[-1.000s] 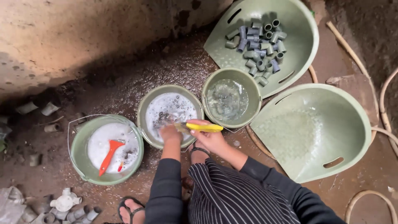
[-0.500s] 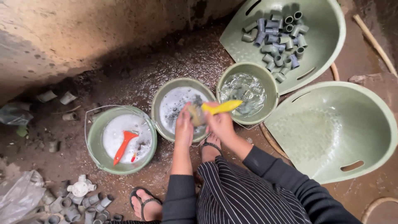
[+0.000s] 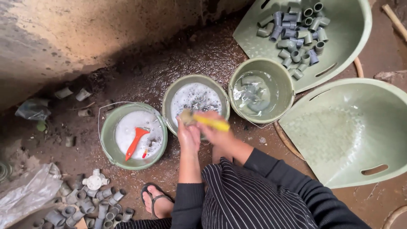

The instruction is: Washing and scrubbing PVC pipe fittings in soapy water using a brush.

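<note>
My right hand [image 3: 216, 135] grips a yellow-handled brush [image 3: 210, 122] whose bristles point left. My left hand [image 3: 188, 135] is closed around a small object pressed against those bristles; the object itself is hidden. Both hands hover over the near rim of the middle green bucket [image 3: 169, 98], which holds soapy, foamy water.
A left bucket [image 3: 107, 146] holds white foam and an orange-handled tool [image 3: 135, 142]. A right bucket [image 3: 284, 85] holds water and grey pipe fittings. Behind it a green tub [image 3: 352, 38] carries several grey fittings [image 3: 296, 38]; an empty green tub [image 3: 373, 127] lies at right. More fittings [image 3: 89, 201] lie on the ground.
The view has shifted so everything sits slightly further right. The brush has tilted down and moved nearer me, from over the middle bucket's centre to its near rim. Both hands stay together.
</note>
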